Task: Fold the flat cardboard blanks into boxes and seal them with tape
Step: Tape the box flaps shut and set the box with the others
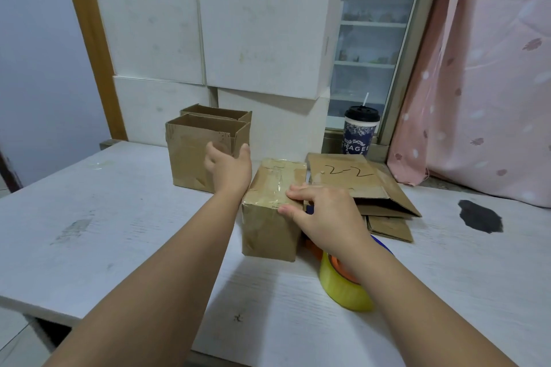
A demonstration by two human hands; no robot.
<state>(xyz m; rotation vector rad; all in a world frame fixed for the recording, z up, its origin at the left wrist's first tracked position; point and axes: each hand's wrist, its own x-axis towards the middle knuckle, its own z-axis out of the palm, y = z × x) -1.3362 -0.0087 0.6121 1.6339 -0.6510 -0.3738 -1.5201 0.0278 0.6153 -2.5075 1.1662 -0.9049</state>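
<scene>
Your right hand (325,214) presses the tape (275,185) on the box (268,229). Your left hand (229,170) is open. Next, grab flat cardboard (351,176).

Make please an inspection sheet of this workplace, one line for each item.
Surface: white table, scuffed, with a dark stain.
Job's things: taped box at centre; two open boxes behind it; flat blanks to its right; yellow tape roll under the right forearm.
Clutter: lidded cup with straw.
Hands: left hand open, by the open boxes; right hand rests on the taped box's top.
Cables: nothing seen.
Surroundings: stacked white boxes, pink curtain, window.
</scene>
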